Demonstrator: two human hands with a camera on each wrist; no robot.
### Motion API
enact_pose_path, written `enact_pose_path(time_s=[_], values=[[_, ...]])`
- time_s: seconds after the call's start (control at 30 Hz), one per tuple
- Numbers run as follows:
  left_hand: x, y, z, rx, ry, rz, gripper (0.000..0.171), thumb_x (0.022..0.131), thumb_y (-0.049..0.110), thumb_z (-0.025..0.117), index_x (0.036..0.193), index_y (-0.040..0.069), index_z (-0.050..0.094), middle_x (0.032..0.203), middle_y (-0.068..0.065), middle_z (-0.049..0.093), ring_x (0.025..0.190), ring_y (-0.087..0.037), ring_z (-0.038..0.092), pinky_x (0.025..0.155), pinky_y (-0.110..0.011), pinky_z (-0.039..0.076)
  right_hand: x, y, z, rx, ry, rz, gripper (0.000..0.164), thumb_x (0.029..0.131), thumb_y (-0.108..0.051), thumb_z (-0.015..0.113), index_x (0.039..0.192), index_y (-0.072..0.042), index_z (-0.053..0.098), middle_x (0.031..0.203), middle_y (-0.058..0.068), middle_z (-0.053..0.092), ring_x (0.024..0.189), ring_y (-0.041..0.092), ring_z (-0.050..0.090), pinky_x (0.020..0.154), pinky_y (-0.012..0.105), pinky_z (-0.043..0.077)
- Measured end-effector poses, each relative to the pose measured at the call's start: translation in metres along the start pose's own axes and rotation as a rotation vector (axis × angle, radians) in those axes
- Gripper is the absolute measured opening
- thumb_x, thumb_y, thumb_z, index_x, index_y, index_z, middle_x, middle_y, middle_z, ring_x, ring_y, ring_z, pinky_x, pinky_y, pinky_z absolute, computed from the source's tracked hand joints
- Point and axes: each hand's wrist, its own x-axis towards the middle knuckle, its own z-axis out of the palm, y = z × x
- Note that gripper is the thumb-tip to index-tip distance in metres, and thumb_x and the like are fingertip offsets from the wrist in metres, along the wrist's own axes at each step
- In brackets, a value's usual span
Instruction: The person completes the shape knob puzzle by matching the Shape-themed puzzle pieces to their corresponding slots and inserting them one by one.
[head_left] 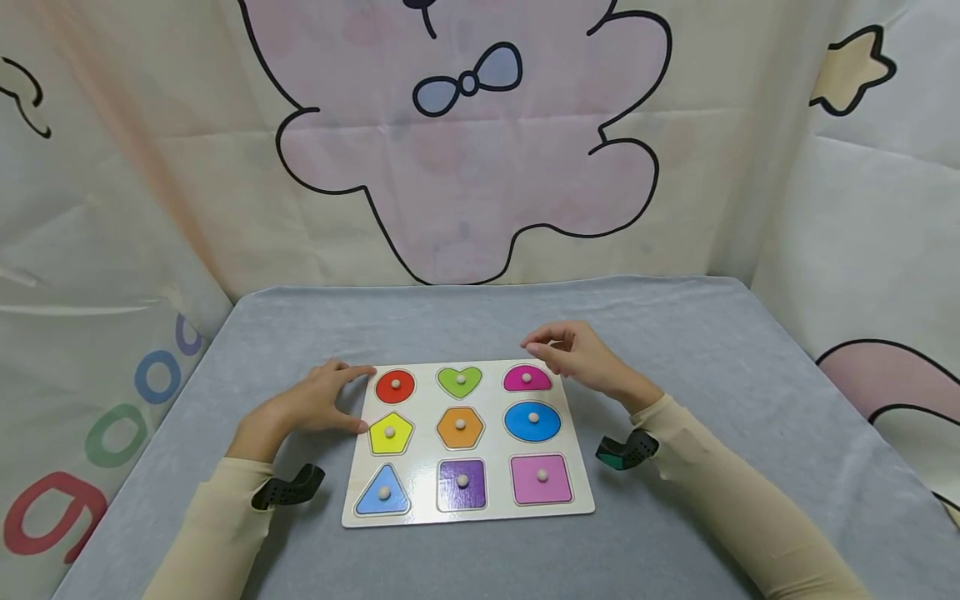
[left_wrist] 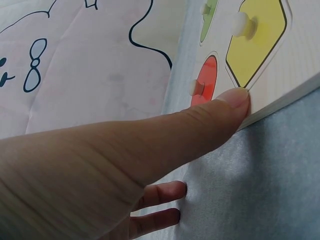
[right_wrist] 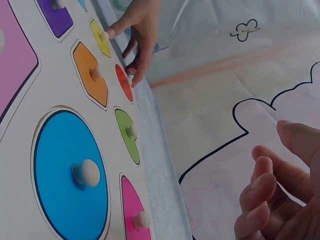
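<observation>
A white wooden knob puzzle board [head_left: 423,479] lies flat on the table with all its shapes seated in their recesses. My left hand [head_left: 311,402] is at the board's left edge, thumb and index finger spread fairly straight. Its thumb [left_wrist: 200,115] touches the edge beside the yellow pentagon [left_wrist: 265,37], and the index fingertip reaches the corner near the red circle [head_left: 395,386]. Over the far right corner hovers my right hand [head_left: 581,357], near the magenta half circle [head_left: 517,382]. Its fingers [right_wrist: 257,200] curl loosely with nothing between them.
A grey cloth [head_left: 465,567] covers the table. Curtains with cartoon drawings hang behind it and at both sides. Other knobbed pieces include a green heart [head_left: 450,385], an orange hexagon [head_left: 450,437], a blue oval [head_left: 521,433] and a purple square [head_left: 450,500].
</observation>
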Motion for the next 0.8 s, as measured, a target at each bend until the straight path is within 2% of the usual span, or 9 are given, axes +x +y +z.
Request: enact_pose_path(time_s=[0.13, 0.3, 0.53, 0.7, 0.8], values=[[-0.0001, 0.0004, 0.0, -0.006, -0.001, 0.003, 0.09, 0.075, 0.04, 0.089, 0.151, 0.016, 0.047, 0.145, -0.026, 0.044, 0.128, -0.044, 0.042, 0.102, -0.069, 0.045, -0.0002, 0.0012, -0.0002, 0.011, 0.007, 0.001, 0.026, 0.1, -0.017, 0.063, 0.119, 0.0, 0.07, 0.077, 0.007, 0.054, 0.06, 0.027, 0.05, 0.056, 0.022, 0.046], [0.0001, 0.0015, 0.0006, 0.0, 0.002, 0.009, 0.09, 0.074, 0.04, 0.089, 0.151, 0.016, 0.047, 0.145, -0.026, 0.045, 0.128, -0.044, 0.043, 0.102, -0.069, 0.045, -0.0003, 0.0015, 0.0, 0.022, 0.02, 0.007, 0.025, 0.1, -0.017, 0.063, 0.118, -0.002, 0.071, 0.079, 0.008, 0.054, 0.063, 0.034, 0.051, 0.057, 0.022, 0.046], [0.0008, 0.0023, 0.0015, -0.011, 0.001, -0.001, 0.09, 0.074, 0.04, 0.089, 0.151, 0.016, 0.048, 0.146, -0.026, 0.044, 0.129, -0.045, 0.042, 0.102, -0.069, 0.046, -0.0009, 0.0047, -0.0007, 0.03, 0.033, 0.008, 0.025, 0.1, -0.017, 0.063, 0.118, -0.002, 0.071, 0.08, 0.012, 0.054, 0.06, 0.027, 0.05, 0.057, 0.022, 0.046], [0.0021, 0.001, 0.0019, -0.011, 0.002, 0.001, 0.09, 0.075, 0.04, 0.088, 0.151, 0.016, 0.047, 0.146, -0.026, 0.044, 0.129, -0.044, 0.042, 0.103, -0.068, 0.045, -0.0007, 0.0072, -0.0011, 0.026, 0.04, 0.008, 0.025, 0.1, -0.017, 0.063, 0.118, -0.001, 0.071, 0.081, 0.011, 0.055, 0.061, 0.031, 0.051, 0.057, 0.022, 0.047], [0.0026, -0.0005, 0.003, -0.005, 0.003, 0.0, 0.09, 0.075, 0.04, 0.088, 0.151, 0.016, 0.047, 0.146, -0.026, 0.044, 0.129, -0.044, 0.043, 0.103, -0.068, 0.045, -0.0004, 0.0084, -0.0007, 0.022, 0.038, 0.01, 0.025, 0.1, -0.017, 0.064, 0.118, -0.001, 0.071, 0.084, 0.016, 0.056, 0.061, 0.033, 0.051, 0.057, 0.022, 0.047]])
